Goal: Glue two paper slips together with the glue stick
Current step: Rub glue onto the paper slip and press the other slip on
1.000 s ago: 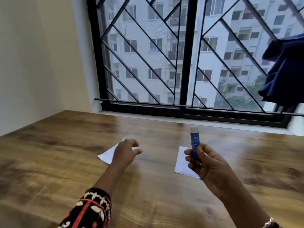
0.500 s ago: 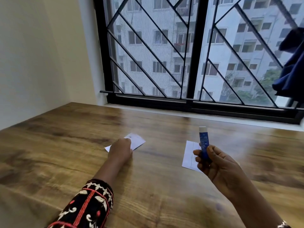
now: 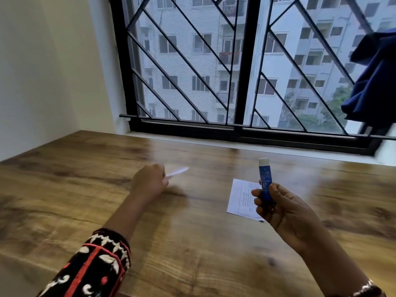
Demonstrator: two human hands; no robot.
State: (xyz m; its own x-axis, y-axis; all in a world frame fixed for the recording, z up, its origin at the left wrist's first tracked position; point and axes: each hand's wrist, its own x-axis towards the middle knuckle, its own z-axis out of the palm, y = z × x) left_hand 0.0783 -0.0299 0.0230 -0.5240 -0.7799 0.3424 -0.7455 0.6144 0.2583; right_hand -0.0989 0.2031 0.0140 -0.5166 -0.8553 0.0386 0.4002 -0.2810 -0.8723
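My left hand point(image 3: 149, 182) pinches a white paper slip point(image 3: 179, 171) and holds it lifted off the wooden table point(image 3: 192, 243), seen nearly edge-on and blurred. My right hand point(image 3: 280, 209) grips a blue glue stick point(image 3: 265, 181) upright, its white cap on top. A second white slip point(image 3: 240, 197) with printed lines lies flat on the table just left of and partly behind my right hand.
A black barred window point(image 3: 246, 67) runs along the far edge of the table, with a white sill below it. A dark blue cloth point(image 3: 377, 82) hangs at the right. A cream wall point(image 3: 42, 71) bounds the left side.
My left hand closed on the left slip and raised it from the table, turning it edge-on. My right hand kept the glue stick upright, roughly in place.
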